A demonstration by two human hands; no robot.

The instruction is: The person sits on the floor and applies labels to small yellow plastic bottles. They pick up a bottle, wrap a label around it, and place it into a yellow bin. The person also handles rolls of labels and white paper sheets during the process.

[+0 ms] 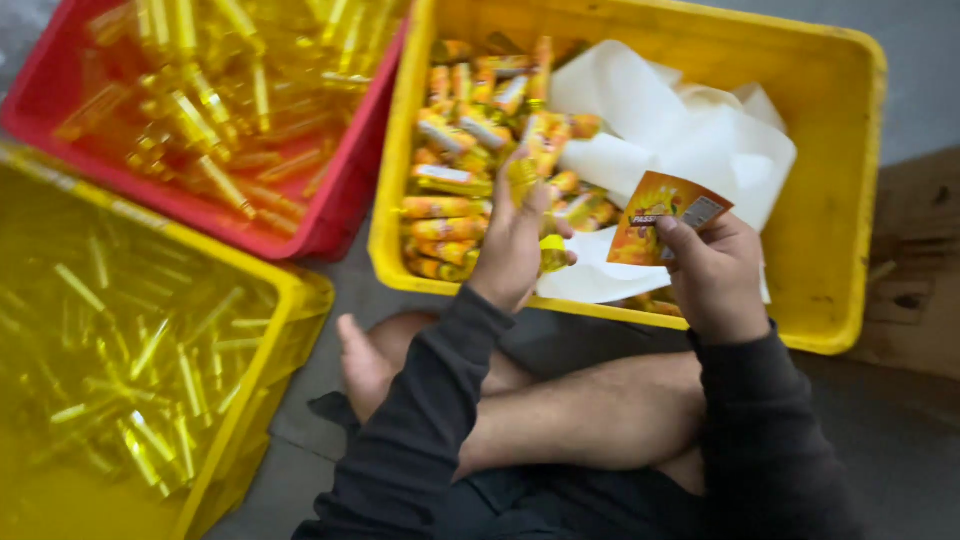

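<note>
I sit cross-legged on the floor in dark sleeves. My left hand (515, 240) reaches into a yellow crate (820, 120) and closes on a small yellow-and-orange wrapped stick (552, 250) from the pile of wrapped sticks (470, 150). My right hand (715, 275) holds a small flat orange packet (660, 215) by its lower edge, over the crate's near side. White paper (680, 130) lines the right part of that crate.
A red crate (345, 200) at the upper left holds several clear yellow-wrapped sticks. A second yellow crate (290, 310) at the left holds more of them. Brown cardboard (915, 260) lies on the grey floor at the right. My bare legs (560, 410) are crossed below.
</note>
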